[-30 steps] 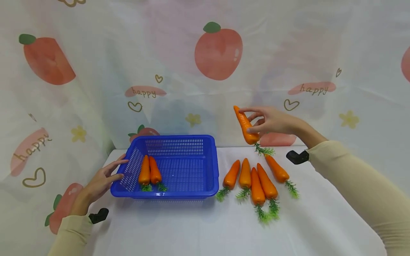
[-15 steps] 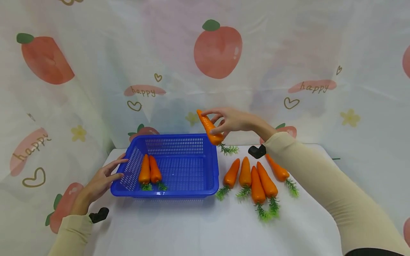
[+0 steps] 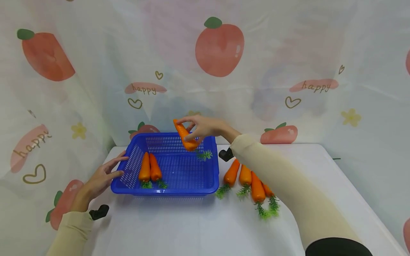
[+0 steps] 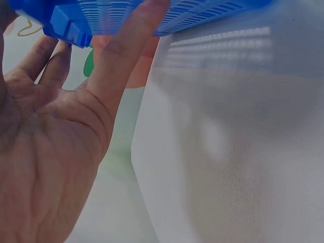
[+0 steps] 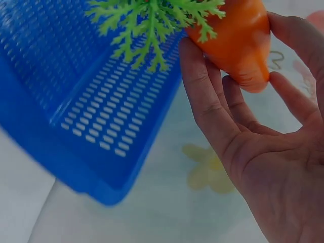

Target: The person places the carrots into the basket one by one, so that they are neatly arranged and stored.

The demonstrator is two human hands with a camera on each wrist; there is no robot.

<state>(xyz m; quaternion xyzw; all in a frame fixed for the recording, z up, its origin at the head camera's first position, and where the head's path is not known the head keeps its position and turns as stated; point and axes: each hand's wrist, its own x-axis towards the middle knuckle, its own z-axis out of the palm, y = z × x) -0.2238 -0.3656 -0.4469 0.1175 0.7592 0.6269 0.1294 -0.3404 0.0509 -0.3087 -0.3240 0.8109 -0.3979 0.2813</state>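
My right hand (image 3: 206, 127) pinches an orange carrot (image 3: 182, 132) above the back right part of a blue plastic basket (image 3: 164, 192). The carrot leans, narrow tip up, with its green leafy top (image 5: 152, 28) hanging over the basket in the right wrist view. My left hand (image 3: 100, 181) touches the basket's left rim, fingers and thumb fairly straight; its thumb (image 4: 124, 48) meets the blue plastic in the left wrist view. Two carrots, one left (image 3: 145, 169) and one right (image 3: 155, 168), lie side by side inside the basket on the left.
Several more carrots (image 3: 257, 188) lie on the white table (image 3: 179, 227) right of the basket, partly hidden by my right sleeve (image 3: 282, 185). A fruit-printed cloth (image 3: 224, 99) hangs behind the table.
My right hand has carried the carrot left and slightly down, from above the loose carrots to over the basket. The left hand stays at the basket rim.
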